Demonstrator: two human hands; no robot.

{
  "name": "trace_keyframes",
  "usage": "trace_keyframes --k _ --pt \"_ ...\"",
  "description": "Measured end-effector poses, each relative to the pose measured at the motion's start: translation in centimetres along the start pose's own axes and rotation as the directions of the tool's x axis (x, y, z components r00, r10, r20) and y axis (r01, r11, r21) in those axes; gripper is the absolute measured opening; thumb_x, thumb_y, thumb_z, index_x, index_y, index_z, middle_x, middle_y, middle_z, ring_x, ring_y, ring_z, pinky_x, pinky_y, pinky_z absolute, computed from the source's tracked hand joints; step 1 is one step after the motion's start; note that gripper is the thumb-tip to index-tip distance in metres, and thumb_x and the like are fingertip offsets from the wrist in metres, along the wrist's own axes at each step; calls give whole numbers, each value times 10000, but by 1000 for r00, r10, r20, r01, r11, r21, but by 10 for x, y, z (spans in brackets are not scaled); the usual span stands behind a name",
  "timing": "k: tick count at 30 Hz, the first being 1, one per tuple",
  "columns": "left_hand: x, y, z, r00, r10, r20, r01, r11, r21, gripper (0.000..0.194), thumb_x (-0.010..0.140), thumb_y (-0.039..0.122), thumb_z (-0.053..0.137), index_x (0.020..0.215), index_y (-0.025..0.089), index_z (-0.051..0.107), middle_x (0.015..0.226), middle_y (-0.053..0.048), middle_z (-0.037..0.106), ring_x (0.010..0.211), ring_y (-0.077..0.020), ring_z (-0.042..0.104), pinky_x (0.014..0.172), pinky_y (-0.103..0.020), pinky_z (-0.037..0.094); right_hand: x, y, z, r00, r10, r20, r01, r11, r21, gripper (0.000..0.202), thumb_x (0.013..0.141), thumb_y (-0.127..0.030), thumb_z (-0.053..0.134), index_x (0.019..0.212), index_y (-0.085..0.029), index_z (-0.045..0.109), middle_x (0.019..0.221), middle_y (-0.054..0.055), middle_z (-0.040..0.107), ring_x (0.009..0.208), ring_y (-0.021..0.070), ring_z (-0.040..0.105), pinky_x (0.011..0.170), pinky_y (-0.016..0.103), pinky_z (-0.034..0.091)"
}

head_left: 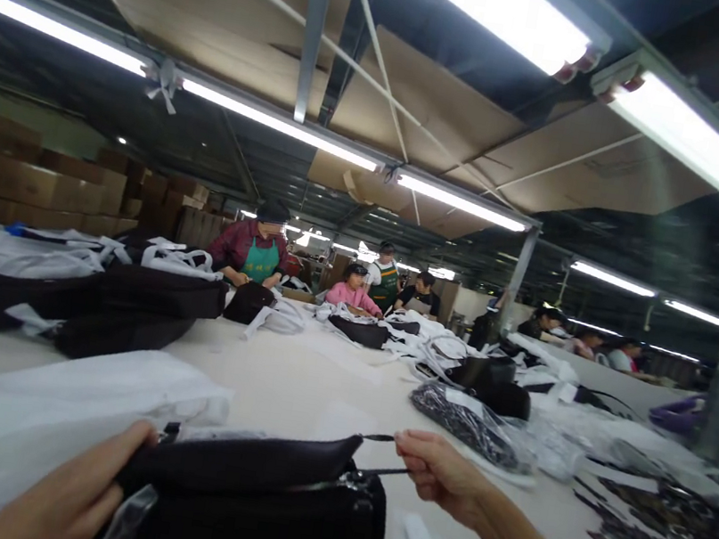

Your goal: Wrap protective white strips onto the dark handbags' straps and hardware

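A black handbag (268,517) fills the bottom middle of the view, close to me. My left hand (91,482) is closed round its upper left corner, near a small metal fitting. With its fingers pinched together, my right hand (438,469) holds a thin black strap (380,437) out from the bag's upper right corner. A zip runs along the top of the bag, and a metal fitting (355,482) shows at its right end. Some clear plastic (130,514) lies against the bag by my left hand. The bag's lower part is cut off by the frame edge.
White wrapping (69,406) lies at left on the pale table (288,385). Black bags (139,300) are piled beyond it. A plastic-wrapped dark item (465,420) and dark straps (679,524) lie at right. Several people work across the table, one in a green apron (261,260).
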State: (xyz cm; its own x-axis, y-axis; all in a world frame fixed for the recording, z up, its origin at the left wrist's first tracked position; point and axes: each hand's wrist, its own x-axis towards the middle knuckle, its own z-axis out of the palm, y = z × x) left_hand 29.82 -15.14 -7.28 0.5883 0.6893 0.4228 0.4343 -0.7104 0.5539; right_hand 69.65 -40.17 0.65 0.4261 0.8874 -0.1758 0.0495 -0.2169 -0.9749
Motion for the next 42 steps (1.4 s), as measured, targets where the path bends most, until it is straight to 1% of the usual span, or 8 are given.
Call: trace_keyframes --k 4,8,15,24,31,34,39,42 --pt "12 33 -9 997 83 11 -83 984 159 429 654 252 470 1015 248 701 1083 -75 703 1074 -343 603 959 -419 480 -17 -14 5 991 -129 44 127 990 54 405 668 -457 795 712 -177 507 555 -85 419 470 44 260 482 216 172" --pt "25 105 -19 970 204 132 -229 950 213 413 647 199 451 974 231 701 1140 -97 658 1093 -317 568 1006 -447 426 -32 -54 25 931 -302 204 311 950 -13 342 628 -390 829 801 -150 656 682 -3 627 585 89 443 584 248 292" --pt "47 200 48 879 288 379 -357 926 123 218 824 259 515 982 189 648 1087 -127 622 1034 -298 544 924 -434 431 -15 -73 68 894 -388 225 405 914 -32 374 660 -429 798 881 -146 695 730 23 701 690 135 593 699 284 407" --pt "62 219 81 855 366 369 -359 929 -90 133 663 183 596 761 202 507 913 -61 573 884 -240 501 779 -355 372 -4 -58 64 931 -345 117 331 935 124 488 610 -426 843 954 -153 631 700 -20 652 618 139 630 624 302 507" --pt "82 181 78 729 434 529 69 722 -688 184 665 330 598 733 184 509 682 45 454 670 -133 373 644 -268 306 -18 -44 52 941 -325 95 285 912 295 478 642 -375 871 1003 -157 647 629 -58 587 498 56 444 511 217 442" --pt "79 186 76 715 433 548 19 773 -635 171 699 332 592 740 187 511 710 41 482 691 -136 407 663 -261 331 -18 -34 49 956 -289 53 256 910 326 456 598 -348 902 936 -155 664 709 -24 651 517 48 461 515 203 431" --pt "63 218 79 767 487 417 -386 870 -307 262 694 211 619 956 233 611 975 3 605 886 -182 531 794 -269 395 -15 -28 50 944 -326 44 299 906 300 442 598 -344 893 936 -154 681 882 51 725 561 62 518 553 216 450" --pt "60 226 84 794 413 446 -352 911 -217 211 712 209 598 918 231 637 966 -21 632 917 -212 571 822 -290 416 -17 -23 52 942 -329 60 299 908 292 396 618 -328 867 932 -163 691 899 44 724 546 62 524 545 217 454"
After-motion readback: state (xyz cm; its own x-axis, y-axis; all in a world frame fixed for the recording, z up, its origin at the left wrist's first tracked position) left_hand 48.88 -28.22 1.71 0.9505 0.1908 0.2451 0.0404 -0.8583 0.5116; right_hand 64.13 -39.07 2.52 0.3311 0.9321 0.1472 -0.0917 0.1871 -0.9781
